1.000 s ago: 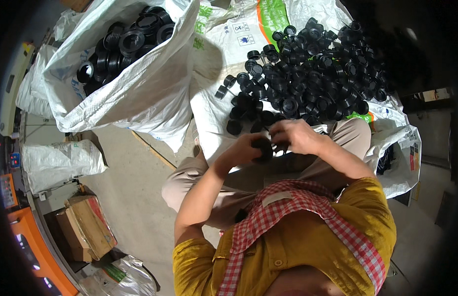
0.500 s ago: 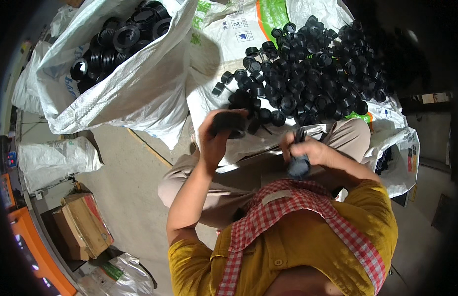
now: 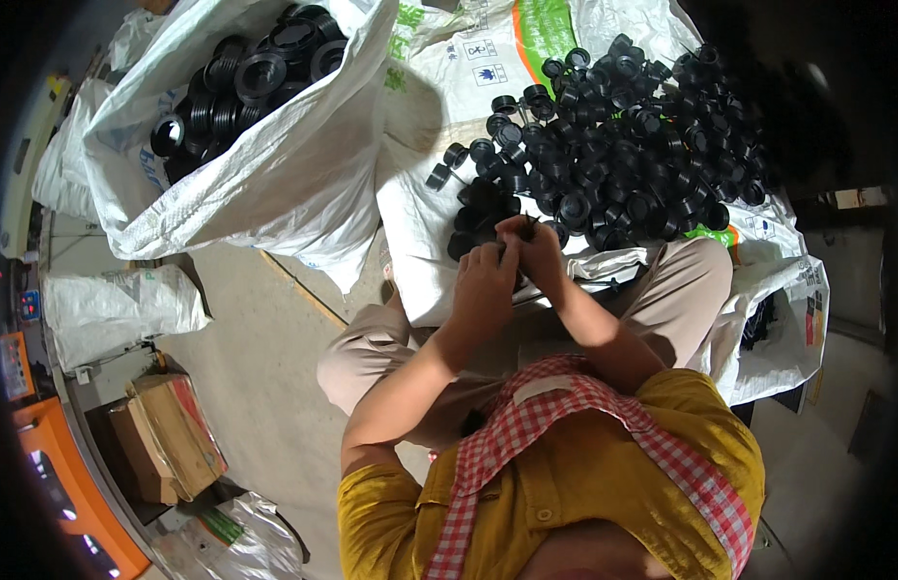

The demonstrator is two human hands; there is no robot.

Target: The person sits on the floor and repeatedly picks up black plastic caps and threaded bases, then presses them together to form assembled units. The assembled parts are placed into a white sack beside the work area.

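Observation:
My left hand (image 3: 483,288) and my right hand (image 3: 536,253) are close together above my lap, both closed round small black plastic parts. Fingers cover most of what they hold; thin dark strips (image 3: 529,228) poke out above my right hand. Just beyond is a large heap of black plastic caps (image 3: 642,145), some with thin straps, spread over a white woven sack (image 3: 420,155). A few darker black parts (image 3: 483,203) lie at the heap's near left edge, right by my hands.
At the left, an open white sack (image 3: 246,184) holds black ribbed rings (image 3: 260,75). Another white sack (image 3: 768,338) with black pieces stands by my right knee. A cardboard box (image 3: 178,435), a closed white sack (image 3: 120,314) and orange equipment (image 3: 77,493) are farther left.
My hands were apart, the left round a black hollow part and the right with a black cap and strap. They have come together, the right moving left and the left moving right.

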